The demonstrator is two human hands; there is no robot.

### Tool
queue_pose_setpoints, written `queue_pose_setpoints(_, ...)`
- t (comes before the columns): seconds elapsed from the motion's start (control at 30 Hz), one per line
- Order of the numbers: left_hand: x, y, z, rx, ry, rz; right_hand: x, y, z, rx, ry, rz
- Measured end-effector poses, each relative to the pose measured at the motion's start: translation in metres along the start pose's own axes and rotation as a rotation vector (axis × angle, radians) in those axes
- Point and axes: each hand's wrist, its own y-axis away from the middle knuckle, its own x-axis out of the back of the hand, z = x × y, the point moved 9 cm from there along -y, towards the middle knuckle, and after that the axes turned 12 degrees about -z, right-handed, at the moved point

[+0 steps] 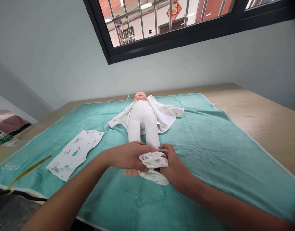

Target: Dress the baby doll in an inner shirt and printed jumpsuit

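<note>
A baby doll (pixel 143 119) with a white cloth body lies on its back on a teal towel (pixel 209 144), head toward the wall. An unbuttoned printed white top (pixel 165 115) is spread under its torso. At the doll's feet, my left hand (pixel 128 156) and my right hand (pixel 172 166) both grip a bunched pair of white printed baby trousers (pixel 153 160). The garment is gathered around the doll's right-side foot. One bare foot (pixel 131 172) shows under my left hand.
A folded white printed cloth (pixel 74 152) lies on the towel to the left. The towel covers a wooden table (pixel 262 118) set against a grey wall under a barred window (pixel 166 19). Clutter sits at the far left edge (pixel 3 131).
</note>
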Motion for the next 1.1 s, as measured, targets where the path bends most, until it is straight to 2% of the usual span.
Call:
queue_pose_setpoints(0.43, -0.001, -0.001, 0.005, -0.163, 0.047, -0.061, 0.002, -0.001, 0.001, 0.061, -0.030, 0.047)
queue_pose_setpoints(0.67, 0.000, -0.006, 0.002, -0.156, 0.011, -0.002, 0.000, 0.003, 0.002, -0.008, -0.026, 0.031)
queue_pose_setpoints(0.9, -0.002, -0.008, -0.002, -0.126, -0.032, 0.065, -0.001, 0.002, 0.002, -0.007, -0.076, 0.046)
queue_pose_setpoints(1.1, -0.003, -0.007, -0.010, -0.079, -0.050, 0.041, -0.005, -0.002, 0.001, 0.036, -0.111, 0.007)
